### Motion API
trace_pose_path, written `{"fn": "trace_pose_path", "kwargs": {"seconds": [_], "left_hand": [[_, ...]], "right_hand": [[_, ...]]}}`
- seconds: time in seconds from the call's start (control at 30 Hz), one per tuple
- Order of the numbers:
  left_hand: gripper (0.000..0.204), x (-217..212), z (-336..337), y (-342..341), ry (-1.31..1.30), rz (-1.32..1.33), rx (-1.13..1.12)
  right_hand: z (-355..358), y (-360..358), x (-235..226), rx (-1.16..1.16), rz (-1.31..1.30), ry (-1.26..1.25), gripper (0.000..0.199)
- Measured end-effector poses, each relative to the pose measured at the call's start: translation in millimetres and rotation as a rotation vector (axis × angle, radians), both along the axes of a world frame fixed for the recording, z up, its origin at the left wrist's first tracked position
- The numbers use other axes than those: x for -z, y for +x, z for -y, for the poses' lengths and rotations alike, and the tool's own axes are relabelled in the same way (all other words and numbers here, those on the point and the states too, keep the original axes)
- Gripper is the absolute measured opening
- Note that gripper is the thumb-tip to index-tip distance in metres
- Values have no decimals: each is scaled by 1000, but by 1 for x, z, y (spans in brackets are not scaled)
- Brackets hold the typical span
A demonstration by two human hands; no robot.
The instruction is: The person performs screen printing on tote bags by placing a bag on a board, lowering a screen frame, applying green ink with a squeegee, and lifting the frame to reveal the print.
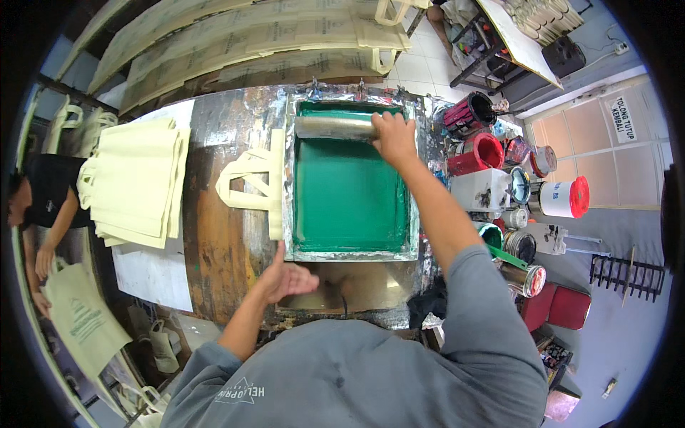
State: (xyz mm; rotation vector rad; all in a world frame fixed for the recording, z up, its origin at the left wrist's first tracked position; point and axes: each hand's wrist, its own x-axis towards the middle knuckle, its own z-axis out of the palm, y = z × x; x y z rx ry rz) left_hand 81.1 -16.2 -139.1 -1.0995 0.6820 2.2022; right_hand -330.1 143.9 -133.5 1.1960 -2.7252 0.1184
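Note:
My right hand (pixel 394 139) is closed around the right end of a squeegee (pixel 334 128), which lies crosswise near the far end of a screen printing frame (pixel 289 178). Green ink (pixel 349 192) covers the mesh inside the frame, with a darker band of it beyond the squeegee. At the frame's near left corner is my left hand (pixel 285 278), fingers stretched out and holding nothing. Its thumb points up at the frame's edge; whether it touches cannot be made out. A cream tote bag (pixel 275 171) lies partly under the frame, its handles sticking out to the left.
A stack of cream bags (pixel 139 178) lies on the left of the stained table (pixel 221 271). Ink cans, including a red one (pixel 474 153), crowd the right edge. Another person (pixel 53 192) at far left handles a printed bag (pixel 82 317). Printed bags cover racks (pixel 250 43) beyond.

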Motion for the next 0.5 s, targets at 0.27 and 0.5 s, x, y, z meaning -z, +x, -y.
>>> {"fn": "trace_pose_path", "kwargs": {"seconds": [0.27, 0.5], "left_hand": [[77, -51, 76, -265, -2198, -1063, 255], [64, 23, 82, -330, -2482, -1015, 459]], "right_hand": [[21, -48, -4, 16, -22, 57, 56], [1, -24, 5, -45, -53, 34, 59]]}}
